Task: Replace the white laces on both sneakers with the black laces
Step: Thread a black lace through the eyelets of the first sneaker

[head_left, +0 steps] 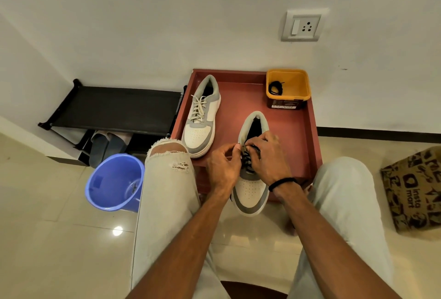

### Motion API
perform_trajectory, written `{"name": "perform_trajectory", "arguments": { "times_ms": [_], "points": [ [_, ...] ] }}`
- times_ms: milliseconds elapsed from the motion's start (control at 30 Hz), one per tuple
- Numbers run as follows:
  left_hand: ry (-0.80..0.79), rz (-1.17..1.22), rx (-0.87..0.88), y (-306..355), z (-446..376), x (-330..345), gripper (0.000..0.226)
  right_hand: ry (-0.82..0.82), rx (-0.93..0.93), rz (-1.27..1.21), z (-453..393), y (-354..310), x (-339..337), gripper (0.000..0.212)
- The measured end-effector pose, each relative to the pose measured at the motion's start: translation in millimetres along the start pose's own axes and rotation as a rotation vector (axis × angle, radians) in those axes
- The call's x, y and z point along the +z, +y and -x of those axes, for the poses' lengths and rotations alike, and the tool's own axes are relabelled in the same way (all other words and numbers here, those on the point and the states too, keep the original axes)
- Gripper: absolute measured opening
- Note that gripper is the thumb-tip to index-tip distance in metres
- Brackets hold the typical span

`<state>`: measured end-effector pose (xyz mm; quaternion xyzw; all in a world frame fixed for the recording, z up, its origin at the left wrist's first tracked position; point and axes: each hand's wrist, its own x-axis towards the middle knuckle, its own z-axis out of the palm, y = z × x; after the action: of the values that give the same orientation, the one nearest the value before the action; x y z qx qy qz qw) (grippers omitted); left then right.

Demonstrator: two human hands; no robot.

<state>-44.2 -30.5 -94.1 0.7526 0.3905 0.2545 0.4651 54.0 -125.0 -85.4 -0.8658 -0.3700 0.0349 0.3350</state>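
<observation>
One sneaker point(250, 189) lengthwise, toe toward person (black-laced)

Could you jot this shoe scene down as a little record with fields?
surface: red tray table
near sneaker: partly laced in black
far sneaker: white laces in place
left hand: pinching black lace
right hand: pinching the lace at the upper eyelets
yellow tub: holds spare black lace
floor: blue bucket

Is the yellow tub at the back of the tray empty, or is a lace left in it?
Not empty. The yellow tub stands upright and open-topped on the red tray, with one coiled black lace inside.
</observation>
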Motion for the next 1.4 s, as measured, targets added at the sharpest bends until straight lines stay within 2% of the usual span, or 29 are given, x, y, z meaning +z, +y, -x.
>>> {"name": "perform_trajectory", "arguments": {
  "times_ms": [233,400,533,600,767,967,1067,1167,1233,1267,1300,1333,1400],
  "points": [
    [-0.038,0.008,-0.007,-4,-7,1,0.017,-0.012,0.05,-0.12,0,4,5,0.017],
    [-0.044,0.009,-0.018,2,-15,2,0.009,-0.058,0.044,-0.068,1,7,-2,0.021],
    [0.062,0.25,-0.134,11,-29,-13,0.011,-0.059,0.114,-0.069,3,16,-12,0.03],
    [0.044,0.337,-0.19,9,-35,-21,0.007,-0.104,0.146,-0.112,3,20,-16,0.033],
    [-0.146,0.077,-0.083,-2,-24,-10,0.015,-0.144,0.149,-0.123,5,22,-14,0.036],
    [-0.081,0.019,-0.027,5,-24,-5,0.01,-0.16,0.13,-0.084,5,21,-19,0.043],
    [0.014,0.237,-0.17,7,-29,-10,0.012,-0.191,0.138,-0.061,7,23,-24,0.053],
    [0.157,0.688,-0.4,13,-43,-30,0.015,-0.215,0.144,-0.031,9,24,-28,0.064],
    [0.179,0.992,-0.474,18,-45,-43,0.013,-0.226,0.153,-0.03,10,22,-29,0.068],
    [0.167,1.034,-0.47,19,-45,-45,0.01,-0.228,0.155,-0.028,10,21,-30,0.069],
    [0.137,0.975,-0.44,20,-43,-44,0.009,-0.227,0.157,-0.029,9,19,-30,0.07],
    [0.096,0.815,-0.383,17,-40,-40,0.014,-0.223,0.158,-0.034,9,18,-30,0.069],
    [-0.046,0.374,-0.172,9,-33,-28,0.031,-0.213,0.157,-0.046,10,17,-29,0.068]
  ]
}}
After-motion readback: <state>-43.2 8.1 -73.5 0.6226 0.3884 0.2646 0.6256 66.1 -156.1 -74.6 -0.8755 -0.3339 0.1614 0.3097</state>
